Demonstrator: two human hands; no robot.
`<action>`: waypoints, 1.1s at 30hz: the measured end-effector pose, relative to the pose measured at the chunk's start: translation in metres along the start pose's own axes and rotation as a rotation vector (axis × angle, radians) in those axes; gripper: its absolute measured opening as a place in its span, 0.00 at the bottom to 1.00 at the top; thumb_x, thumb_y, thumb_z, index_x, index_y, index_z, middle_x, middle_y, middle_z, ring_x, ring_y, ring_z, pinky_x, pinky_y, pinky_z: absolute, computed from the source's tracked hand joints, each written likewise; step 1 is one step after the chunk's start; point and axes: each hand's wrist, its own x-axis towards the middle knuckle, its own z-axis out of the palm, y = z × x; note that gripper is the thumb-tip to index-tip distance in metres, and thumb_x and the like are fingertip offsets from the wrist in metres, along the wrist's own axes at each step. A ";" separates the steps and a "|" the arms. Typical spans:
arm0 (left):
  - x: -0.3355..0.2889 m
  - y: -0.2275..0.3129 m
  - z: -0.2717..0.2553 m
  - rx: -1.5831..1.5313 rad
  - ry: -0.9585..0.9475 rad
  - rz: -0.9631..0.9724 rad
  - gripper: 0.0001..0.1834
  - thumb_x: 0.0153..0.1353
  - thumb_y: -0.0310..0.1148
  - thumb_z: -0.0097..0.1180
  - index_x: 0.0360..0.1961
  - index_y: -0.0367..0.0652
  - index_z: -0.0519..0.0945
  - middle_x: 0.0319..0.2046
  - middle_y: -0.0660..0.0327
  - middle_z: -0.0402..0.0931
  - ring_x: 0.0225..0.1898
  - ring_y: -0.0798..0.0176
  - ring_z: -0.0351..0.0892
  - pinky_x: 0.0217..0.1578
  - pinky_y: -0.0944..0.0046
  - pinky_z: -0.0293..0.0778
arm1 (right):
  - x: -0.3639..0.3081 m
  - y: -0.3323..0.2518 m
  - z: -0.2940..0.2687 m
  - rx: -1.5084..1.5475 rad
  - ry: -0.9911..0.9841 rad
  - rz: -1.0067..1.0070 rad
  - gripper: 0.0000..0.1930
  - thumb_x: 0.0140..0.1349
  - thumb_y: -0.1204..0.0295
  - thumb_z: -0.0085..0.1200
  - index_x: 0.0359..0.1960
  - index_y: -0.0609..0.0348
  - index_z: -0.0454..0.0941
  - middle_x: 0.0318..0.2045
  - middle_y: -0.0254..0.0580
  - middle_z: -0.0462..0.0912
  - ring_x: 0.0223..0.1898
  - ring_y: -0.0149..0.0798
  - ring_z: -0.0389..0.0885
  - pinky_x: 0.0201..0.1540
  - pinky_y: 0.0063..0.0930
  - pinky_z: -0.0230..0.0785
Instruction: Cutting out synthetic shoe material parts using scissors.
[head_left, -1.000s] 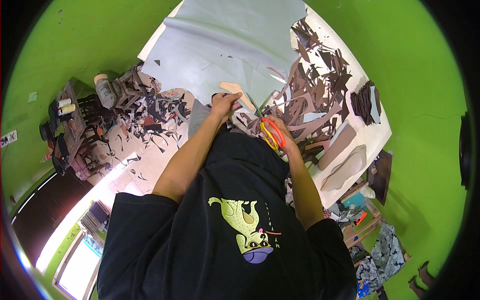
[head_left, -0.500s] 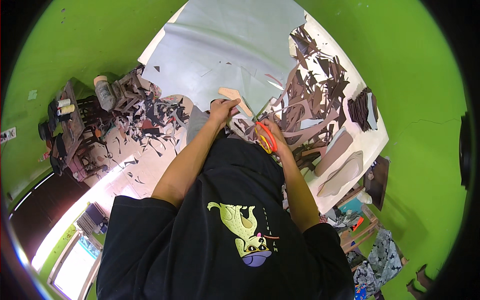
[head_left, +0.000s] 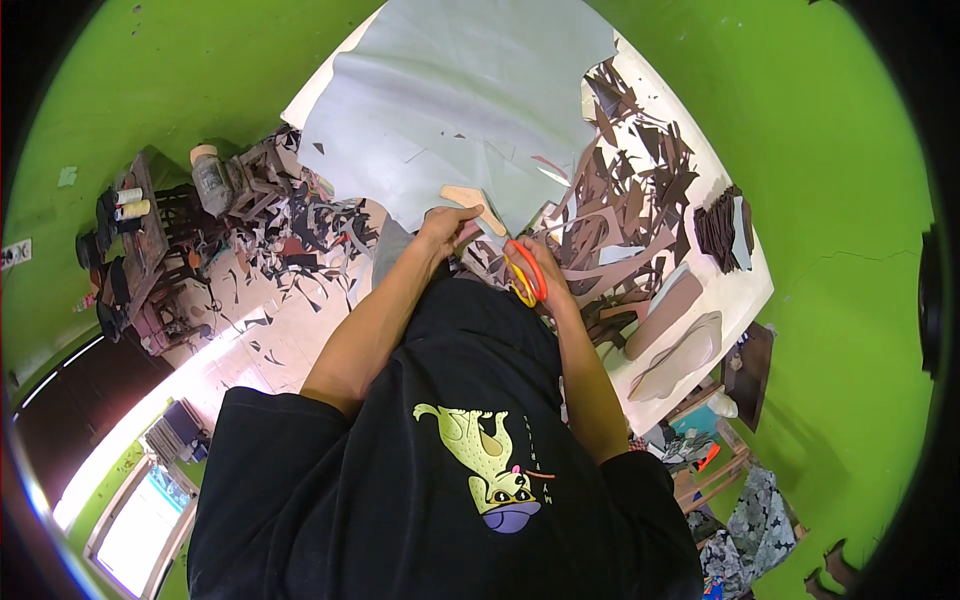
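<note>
Covering most of the white table (head_left: 745, 275) is a big grey sheet (head_left: 460, 110), smooth and flat, with a jagged edge on the near side where pieces have been cut away. Beside it, on the right half of the table, lies a heap of dark brown scraps (head_left: 630, 190), thin and pointy. Two tan curved pieces (head_left: 675, 340) sit near the table's right end, and a small dark stack (head_left: 722, 222) lies close to the far edge. Down on the floor (head_left: 250, 330) at the left, more dark scraps are scattered about. A clear jar with a pale lid (head_left: 208, 175) stands on a wooden frame there; what is inside is too small to tell.

At the near edge of the sheet rests a small tan flat shape (head_left: 475, 205). The left hand (head_left: 447, 228) presses down just beside it, fingers bent, touching it. The right hand (head_left: 540, 275) is closed around orange and yellow scissors (head_left: 523, 275), right by the sheet's cut edge.
</note>
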 end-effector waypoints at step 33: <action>-0.012 0.005 -0.008 0.044 -0.107 -0.009 0.12 0.58 0.28 0.67 0.43 0.40 0.80 0.37 0.63 0.82 0.37 0.70 0.81 0.38 0.71 0.80 | 0.023 -0.025 0.015 -0.095 -0.002 -0.044 0.35 0.58 0.34 0.55 0.39 0.59 0.70 0.18 0.34 0.72 0.14 0.27 0.70 0.16 0.21 0.62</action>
